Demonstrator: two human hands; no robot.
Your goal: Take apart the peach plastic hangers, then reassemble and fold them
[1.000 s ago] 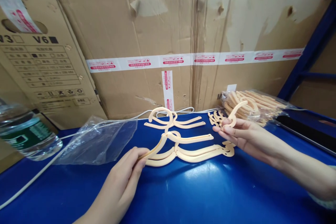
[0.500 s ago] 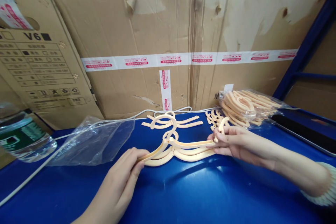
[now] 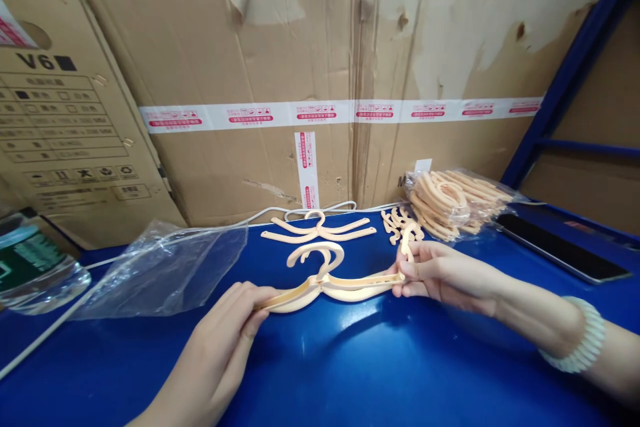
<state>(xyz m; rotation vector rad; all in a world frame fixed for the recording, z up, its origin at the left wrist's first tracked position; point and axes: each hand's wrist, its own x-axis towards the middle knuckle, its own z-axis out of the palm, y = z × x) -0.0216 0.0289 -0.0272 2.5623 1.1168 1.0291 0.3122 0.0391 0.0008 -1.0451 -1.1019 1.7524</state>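
One beige hanger (image 3: 323, 278), between both hands (image 3: 225, 328)

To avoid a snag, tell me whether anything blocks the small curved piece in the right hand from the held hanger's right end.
Nothing visible does: the right hand holds the small curved piece at the right end of the held hanger. The loose pieces lie farther back.

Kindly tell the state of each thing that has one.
Held hanger: arms spread, hook up
Left grip: closed on hanger
Right grip: pinching hooked piece
Far hanger parts: lying flat
Bagged hanger parts: heaped
Phone: flat, screen dark
Plastic sheet: loose, crumpled
Cable: lying slack
Bottle: cap unseen
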